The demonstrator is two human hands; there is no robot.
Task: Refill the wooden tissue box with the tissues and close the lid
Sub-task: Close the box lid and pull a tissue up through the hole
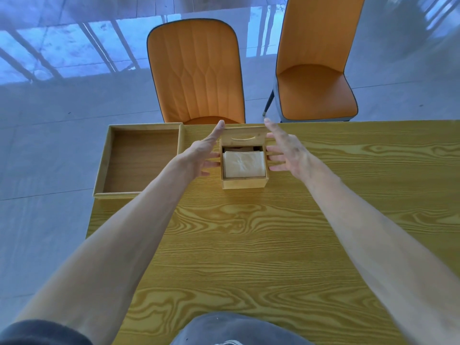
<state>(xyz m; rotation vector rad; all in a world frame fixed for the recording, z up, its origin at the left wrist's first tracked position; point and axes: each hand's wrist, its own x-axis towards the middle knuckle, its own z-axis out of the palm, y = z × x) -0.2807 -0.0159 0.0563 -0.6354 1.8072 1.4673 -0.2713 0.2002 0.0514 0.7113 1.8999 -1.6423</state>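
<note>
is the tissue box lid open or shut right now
Open. The lid stands tilted up at the far edge of the wooden tissue box, and the tissues show inside from above.

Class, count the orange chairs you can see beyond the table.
2. One orange chair stands behind the wooden tissue box, its back facing us; the other stands to its right, seat showing. Others may lie outside the view.

A wood-grain table (249,245) fills the lower and middle right of the frame, and an empty shallow wooden tray (139,160) sits at its far left corner, its left side overhanging the table edge. Beyond the far edge stand two orange chairs: one chair (196,70) at upper centre with its back toward the table, the other chair (316,70) at upper right showing its seat. Pale glossy floor tiles (49,120) cover the left side and top.
</note>
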